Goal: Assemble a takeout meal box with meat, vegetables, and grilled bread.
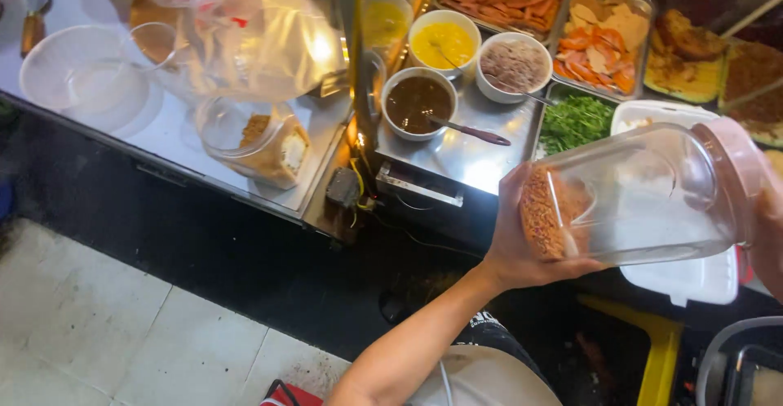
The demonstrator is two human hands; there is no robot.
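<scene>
My left hand (512, 243) grips the bottom of a clear plastic jar (652, 190) tipped on its side, with a small heap of reddish-brown flakes (548, 210) and a white spoon lying against its base. My right hand (768, 235), only partly in view at the right edge, holds the jar's pink lid end (738, 165). The jar hangs over an open white foam box (681, 279) near the counter's front.
On the steel counter (469, 157) stand bowls of dark sauce (418, 102), yellow sauce (443, 43) and pinkish mince (512, 65), plus trays of sliced meats (599, 43) and green herbs (575, 122). Another jar (261, 141), plastic bags and a clear bowl (81, 71) lie at left. A yellow stool (652, 341) stands below.
</scene>
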